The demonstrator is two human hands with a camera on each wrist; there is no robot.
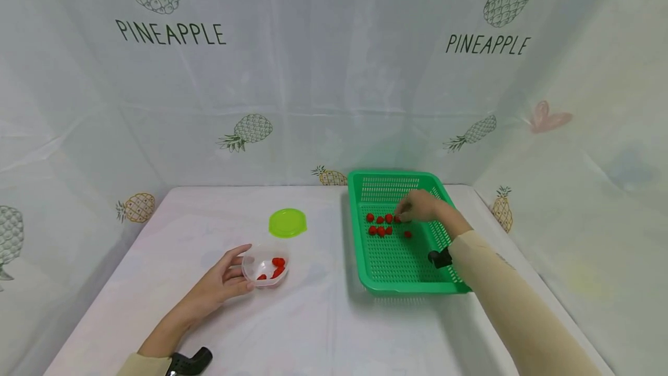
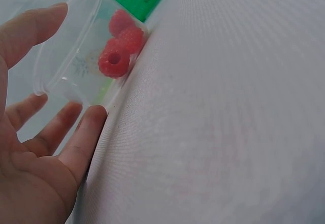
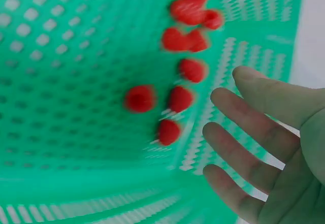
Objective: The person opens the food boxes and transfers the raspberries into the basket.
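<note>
Red raspberries are best pinched lightly by the spread right hand, round clear plastic tub cupped by left hand

Open from above into the clear container, though hemmed in on its left by the left hand. Tight between that container and the green lid just beyond. Free to pass between container and basket over bare worktop, likewise in front of the basket's near rim. Open from above over the basket's near-left floor; crowded by raspberries farther in. Blocked across the right rim by the right forearm, and beside the raspberries by the right hand. Walled off behind the basket by the printed sheet.
</note>
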